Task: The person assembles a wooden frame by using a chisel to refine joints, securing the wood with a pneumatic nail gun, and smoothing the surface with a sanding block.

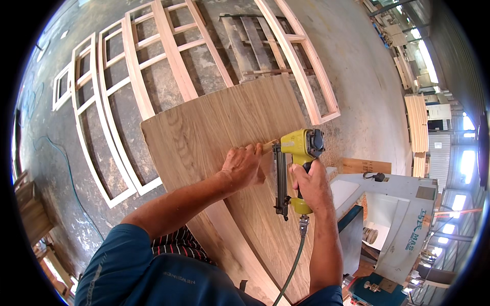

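My right hand is wrapped round the handle of a yellow and black pneumatic nail gun. Its long black magazine points toward me, and a green air hose runs from the handle's base down past my right forearm. Beside the gun's nose, my left hand is closed on a small wooden piece, partly hidden by the fingers. Both hands are over a wide wood-grain panel; whether the nose touches the wood I cannot tell.
Several pale wooden frames lie on the concrete floor beyond the panel and to its left, with a slatted pallet at the back. A grey-white machine stands close on my right. Stacked boards are farther right.
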`<action>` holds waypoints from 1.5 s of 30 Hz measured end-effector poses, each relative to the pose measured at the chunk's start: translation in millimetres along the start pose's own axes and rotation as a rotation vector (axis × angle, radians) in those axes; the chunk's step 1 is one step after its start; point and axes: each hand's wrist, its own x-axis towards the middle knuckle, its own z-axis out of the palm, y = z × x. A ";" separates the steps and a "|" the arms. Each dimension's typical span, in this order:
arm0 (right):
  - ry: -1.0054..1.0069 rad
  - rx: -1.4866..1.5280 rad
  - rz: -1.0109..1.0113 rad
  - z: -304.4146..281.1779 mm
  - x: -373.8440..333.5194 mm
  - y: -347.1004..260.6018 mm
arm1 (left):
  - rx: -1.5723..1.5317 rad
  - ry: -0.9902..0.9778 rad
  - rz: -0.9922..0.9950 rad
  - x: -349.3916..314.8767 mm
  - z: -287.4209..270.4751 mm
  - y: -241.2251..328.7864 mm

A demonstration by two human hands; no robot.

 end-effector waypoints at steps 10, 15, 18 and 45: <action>-0.040 0.008 0.008 10.5 -13.4 1.2 | -0.059 0.014 -0.031 -0.1 4.1 -0.8; -0.086 0.114 -0.029 18.6 -21.6 9.8 | -0.067 0.062 -0.010 -16.6 -2.1 -4.7; -0.103 0.171 -0.040 22.9 -26.3 3.6 | -0.084 0.226 0.019 -25.0 7.8 -10.3; 0.049 0.287 0.015 21.6 -66.1 -2.2 | -0.047 0.146 0.003 -27.3 0.2 -10.9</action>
